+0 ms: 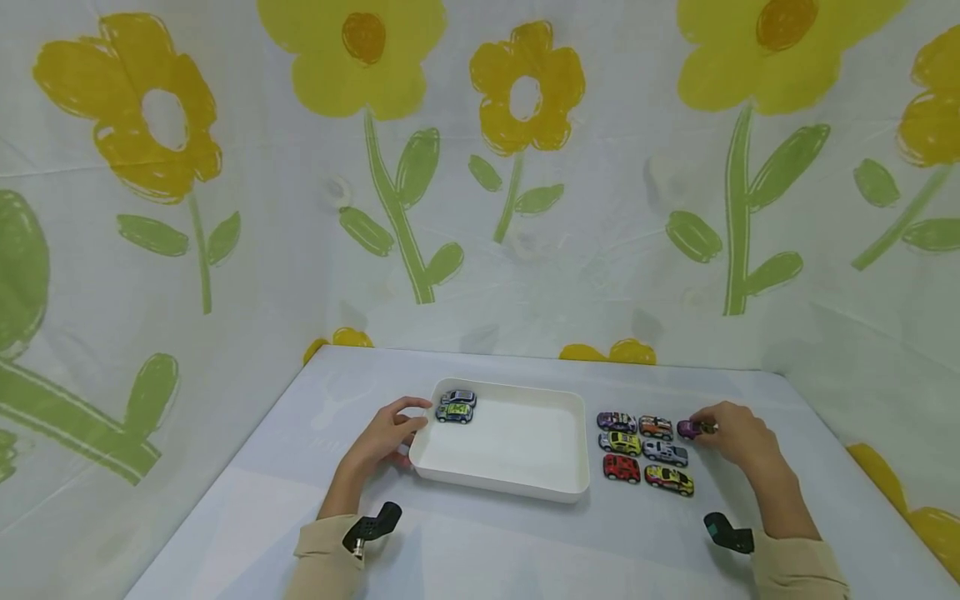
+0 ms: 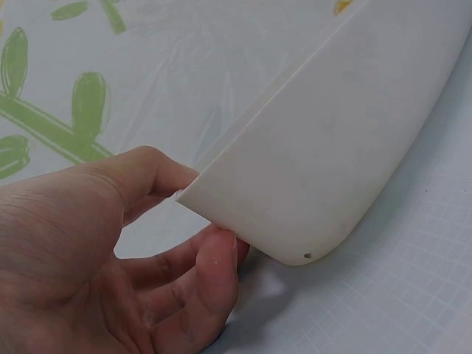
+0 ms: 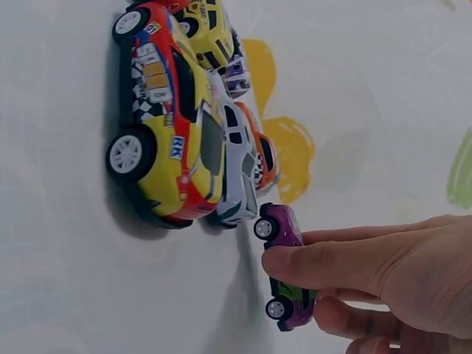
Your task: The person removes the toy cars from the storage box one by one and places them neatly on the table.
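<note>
My left hand (image 1: pixel 390 432) grips the left end of a white tray (image 1: pixel 510 487), one fingertip going behind its rim (image 2: pixel 243 125) in the left wrist view and another against the outer wall. Two toy cars, one silver-grey (image 1: pixel 459 397) and one green and blue (image 1: pixel 454 413), lie in the tray's back left corner. My right hand (image 1: pixel 738 433) pinches a purple toy car (image 3: pixel 284 221) with green on it between thumb and fingers. The car is right of the other toy cars; in the right wrist view it shows tipped with its wheels toward the left.
Several toy cars stand in rows between tray and right hand: purple-white (image 1: pixel 617 422), orange (image 1: pixel 656 427), yellow (image 1: pixel 619 443), grey (image 1: pixel 665 453), red (image 1: pixel 621 468) and yellow-red (image 1: pixel 670 480). A flower-printed sheet (image 1: pixel 600 250) hangs behind the white table (image 1: pixel 465 542).
</note>
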Tool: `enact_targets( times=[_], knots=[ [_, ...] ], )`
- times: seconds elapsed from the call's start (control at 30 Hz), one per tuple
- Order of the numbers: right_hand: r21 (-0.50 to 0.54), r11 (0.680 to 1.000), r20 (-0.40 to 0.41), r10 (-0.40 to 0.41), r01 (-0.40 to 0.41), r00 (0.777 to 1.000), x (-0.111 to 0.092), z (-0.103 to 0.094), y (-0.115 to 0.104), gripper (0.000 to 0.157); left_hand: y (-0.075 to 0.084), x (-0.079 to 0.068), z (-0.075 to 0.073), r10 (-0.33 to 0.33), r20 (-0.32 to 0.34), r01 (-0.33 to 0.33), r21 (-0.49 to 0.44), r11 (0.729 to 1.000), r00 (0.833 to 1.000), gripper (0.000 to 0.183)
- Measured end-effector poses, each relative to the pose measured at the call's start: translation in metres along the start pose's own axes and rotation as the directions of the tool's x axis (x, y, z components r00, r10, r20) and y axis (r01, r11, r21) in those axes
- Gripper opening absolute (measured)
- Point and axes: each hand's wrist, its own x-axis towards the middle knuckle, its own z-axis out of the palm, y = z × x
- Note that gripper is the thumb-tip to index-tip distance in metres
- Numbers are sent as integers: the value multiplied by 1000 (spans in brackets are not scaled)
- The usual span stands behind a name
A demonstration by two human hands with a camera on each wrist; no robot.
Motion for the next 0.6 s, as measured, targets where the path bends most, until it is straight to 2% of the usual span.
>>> enact_targets(
  times=[0.6],
  knots=[
    [-2, 1000, 76, 13, -13, 997, 9, 10, 10, 37, -1, 0, 0, 3, -2, -3, 6, 1000, 1000, 35]
  ],
)
